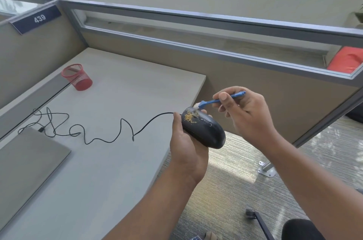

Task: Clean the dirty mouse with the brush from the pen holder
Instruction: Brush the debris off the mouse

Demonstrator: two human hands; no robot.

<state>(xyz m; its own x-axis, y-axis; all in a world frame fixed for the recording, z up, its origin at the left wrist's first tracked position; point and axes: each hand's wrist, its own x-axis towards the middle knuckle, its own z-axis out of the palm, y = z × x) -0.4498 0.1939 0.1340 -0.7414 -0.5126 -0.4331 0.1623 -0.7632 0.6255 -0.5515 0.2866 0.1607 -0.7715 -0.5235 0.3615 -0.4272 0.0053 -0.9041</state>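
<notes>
Mouse (204,131), black and corded, is lifted off the desk (110,161) in the left hand (186,147), which wraps it from below and from the left side, just past the desk's right edge and above the carpet. Holding it there looks deliberate: loosened crumbs would drop to the floor, not onto the desktop, and the tilted top faces the camera and the brush. A patch of yellowish debris (189,116) sits on the button end, around the scroll wheel.

The right hand (243,114) pinches the blue brush (218,100) between thumb and fingers near the middle of its handle, pen-fashion, which suits short, controlled strokes. Its pale bristles touch the far tip of the mouse, just beside the debris.

The cord (110,137) trails left across the desk in loose loops toward a closed grey laptop (25,169); slack there lets the mouse be held up freely. Whether the plug is seated in the laptop is hard to tell. At the far left stands the red mesh pen holder (77,77), and nothing shows above its rim.

The left fingers are mostly hidden behind the mouse, with only 1 or 2 fingertips showing at its far side. The laptop is cut off by the left edge. A sign on the partition reads 439.
</notes>
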